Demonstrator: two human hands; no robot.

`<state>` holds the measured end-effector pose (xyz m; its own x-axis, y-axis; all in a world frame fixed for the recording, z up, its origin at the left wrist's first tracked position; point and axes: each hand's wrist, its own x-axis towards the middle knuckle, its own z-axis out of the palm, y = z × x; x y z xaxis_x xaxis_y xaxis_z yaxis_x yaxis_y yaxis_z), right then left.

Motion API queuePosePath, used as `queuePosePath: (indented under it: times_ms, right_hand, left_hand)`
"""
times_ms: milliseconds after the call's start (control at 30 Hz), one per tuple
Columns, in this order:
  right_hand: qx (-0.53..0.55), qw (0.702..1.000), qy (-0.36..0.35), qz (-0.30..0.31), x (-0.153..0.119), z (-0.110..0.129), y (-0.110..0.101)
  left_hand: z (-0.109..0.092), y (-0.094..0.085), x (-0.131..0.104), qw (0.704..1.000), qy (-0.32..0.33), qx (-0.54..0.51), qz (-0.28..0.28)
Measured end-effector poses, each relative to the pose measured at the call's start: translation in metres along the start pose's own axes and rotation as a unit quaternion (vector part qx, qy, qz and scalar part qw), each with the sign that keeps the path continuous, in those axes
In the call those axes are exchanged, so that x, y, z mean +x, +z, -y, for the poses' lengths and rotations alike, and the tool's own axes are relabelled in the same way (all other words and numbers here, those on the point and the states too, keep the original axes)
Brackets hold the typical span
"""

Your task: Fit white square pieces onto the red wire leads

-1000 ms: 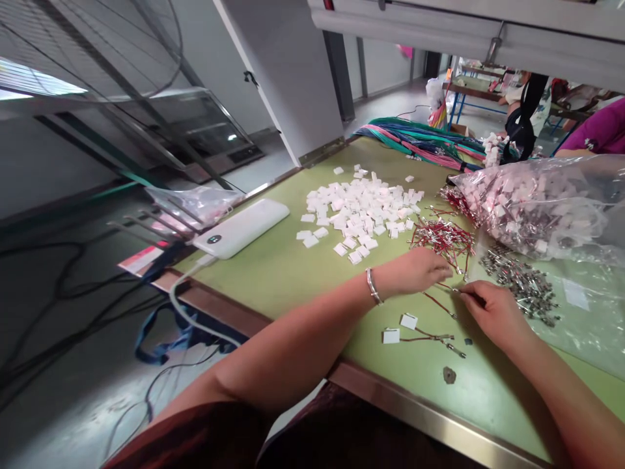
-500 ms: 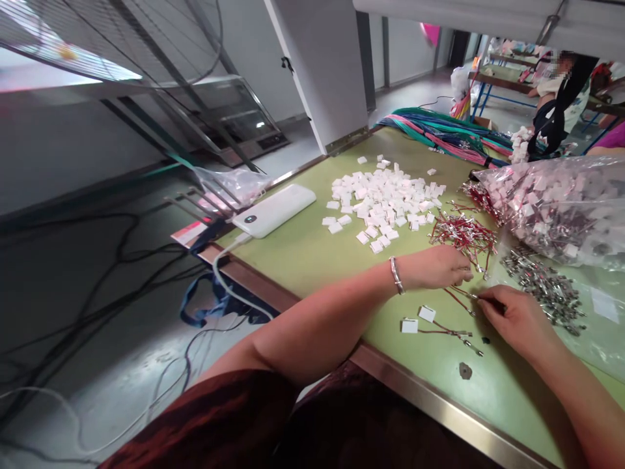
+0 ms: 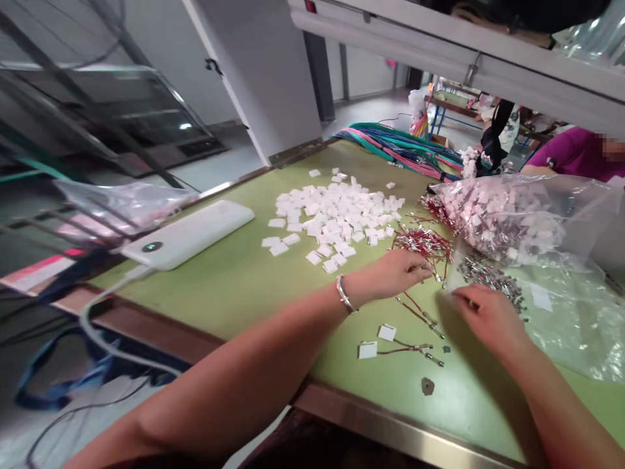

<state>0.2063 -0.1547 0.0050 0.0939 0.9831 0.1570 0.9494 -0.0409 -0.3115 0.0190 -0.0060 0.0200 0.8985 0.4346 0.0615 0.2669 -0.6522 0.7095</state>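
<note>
My left hand [image 3: 393, 275], with a silver bracelet at the wrist, reaches to the near edge of a pile of short red wires with metal ends [image 3: 422, 241]. Its fingers are pinched together, and what is in them is too small to make out. Across from it, my right hand [image 3: 491, 316] has thumb and fingers closed beside a heap of metal terminals [image 3: 493, 277]; its contents cannot be made out. Between and below the hands lie loose brown-red wires [image 3: 418, 309]. Nearer me are two white connectors [image 3: 387, 333] [image 3: 368, 350] with short wires attached.
White connector housings [image 3: 336, 215] are spread over the green table [image 3: 195, 306]. A clear bag of white parts [image 3: 517, 215] rests at the right. A white power bank-like device [image 3: 190, 234] with a cable lies left. Bundled coloured wires [image 3: 400, 146] and a purple-sleeved person [image 3: 561, 153] are behind.
The view has swung right, so the table things sit further left. My right hand has come away from the loose wires, which now lie on the table. My left hand stays by the red wires.
</note>
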Motion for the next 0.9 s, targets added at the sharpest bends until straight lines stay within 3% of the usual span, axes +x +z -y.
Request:
queuePosePath:
  times_ms: [100, 233, 433, 567, 667, 800, 900]
  right_hand:
    - [0.005, 0.989, 0.092, -0.117, 0.002, -0.037, -0.015]
    - [-0.021, 0.992, 0.101, -0.078, 0.006, -0.064, -0.017]
    - [-0.162, 0.982, 0.09, -0.036, 0.016, -0.04, 0.001]
    - [-0.273, 0.96, 0.06, -0.025, 0.022, -0.03, 0.01]
    - [-0.326, 0.944, 0.04, -0.025, 0.022, -0.031, 0.013]
    - [-0.313, 0.946, 0.046, -0.068, 0.021, -0.034, 0.01]
    - [-0.203, 0.967, 0.056, -0.145, 0.018, -0.025, 0.008]
  left_hand:
    - [-0.001, 0.005, -0.002, 0.998, 0.027, 0.012, 0.05]
    - [-0.003, 0.016, -0.005, 0.987, 0.043, 0.11, 0.112]
    - [-0.006, 0.025, -0.01, 0.978, 0.031, 0.153, 0.135]
    - [-0.006, 0.019, -0.01, 0.984, 0.014, 0.093, 0.151]
    - [-0.004, 0.006, -0.007, 0.992, -0.009, 0.02, 0.124]
    - [-0.001, -0.004, -0.004, 0.991, -0.024, -0.092, 0.095]
    - [0.0, 0.004, -0.002, 0.985, -0.04, -0.142, 0.09]
